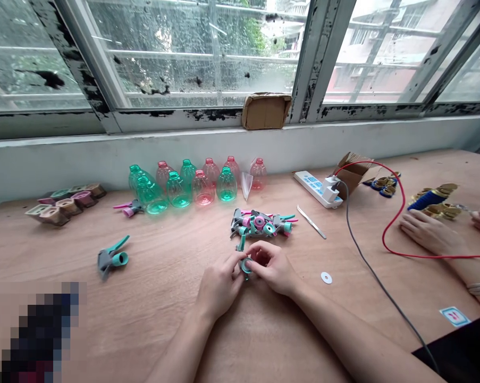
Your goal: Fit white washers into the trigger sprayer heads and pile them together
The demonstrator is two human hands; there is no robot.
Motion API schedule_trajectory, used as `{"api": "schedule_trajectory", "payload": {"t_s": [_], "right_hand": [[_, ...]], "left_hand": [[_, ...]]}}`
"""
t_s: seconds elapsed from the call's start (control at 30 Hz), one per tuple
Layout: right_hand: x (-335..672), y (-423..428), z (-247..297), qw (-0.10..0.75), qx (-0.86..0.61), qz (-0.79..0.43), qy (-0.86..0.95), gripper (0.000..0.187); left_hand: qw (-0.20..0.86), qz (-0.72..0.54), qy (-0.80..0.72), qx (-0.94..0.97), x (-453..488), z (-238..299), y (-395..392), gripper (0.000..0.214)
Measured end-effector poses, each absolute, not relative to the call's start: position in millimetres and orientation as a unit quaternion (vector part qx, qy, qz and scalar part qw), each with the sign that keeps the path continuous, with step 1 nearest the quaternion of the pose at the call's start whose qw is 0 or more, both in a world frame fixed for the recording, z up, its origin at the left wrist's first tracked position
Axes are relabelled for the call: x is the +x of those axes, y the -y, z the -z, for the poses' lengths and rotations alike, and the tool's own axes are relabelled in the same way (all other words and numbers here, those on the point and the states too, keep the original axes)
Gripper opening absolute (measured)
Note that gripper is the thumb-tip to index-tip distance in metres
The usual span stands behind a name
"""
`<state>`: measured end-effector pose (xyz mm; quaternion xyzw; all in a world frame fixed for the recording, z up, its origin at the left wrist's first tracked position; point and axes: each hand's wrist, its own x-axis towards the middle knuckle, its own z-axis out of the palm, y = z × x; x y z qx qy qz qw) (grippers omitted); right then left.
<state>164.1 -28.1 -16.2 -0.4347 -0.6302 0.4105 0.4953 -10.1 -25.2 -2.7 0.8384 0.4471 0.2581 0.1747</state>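
Observation:
Both my hands meet around a grey and teal spray trigger head [245, 264] at the middle of the table. My left hand [222, 281] grips it from the left, thumb and fingers closed on it. My right hand [275, 267] pinches its round collar, the thumb lying against the opening. Just beyond my fingers lies a pile of grey, teal and pink spray trigger heads [259, 223]. A single teal and grey trigger head [112, 258] rests off to the left. Tweezers [311, 222] and a white washer [326, 277] lie to the right.
Several green bottles [180, 192] and red bottles [203, 191] stand along the wall, near another trigger head [130, 208]. Divided containers [66, 202] sit far left. A power strip [318, 189] trails a grey cable [367, 255] and a red cable [404, 197]. At right, another person's hand [429, 232] touches blue-gold items.

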Motion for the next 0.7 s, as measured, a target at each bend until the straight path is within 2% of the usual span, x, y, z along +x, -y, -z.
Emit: {"api": "schedule_trajectory", "payload": {"t_s": [0.13,0.33,0.43,0.7], "right_hand": [[163.3,28.4,14.8,0.485,-0.434,-0.424,0.629,0.012],[164.0,30.4,12.4,0.503,-0.437,-0.265,0.697,0.005],[166.0,30.8,13.3,0.494,-0.427,-0.221,0.724,0.010],[169.2,31.4,14.6,0.485,-0.432,-0.212,0.730,0.012]], "left_hand": [[0.183,-0.256,-0.455,0.833,-9.5,3.4,24.5,0.028],[0.193,-0.260,-0.474,0.819,-8.7,0.8,24.7,0.032],[0.185,-0.261,-0.464,0.826,-8.4,0.7,24.6,0.032],[0.157,-0.269,-0.448,0.838,-8.0,4.3,23.7,0.034]]}}
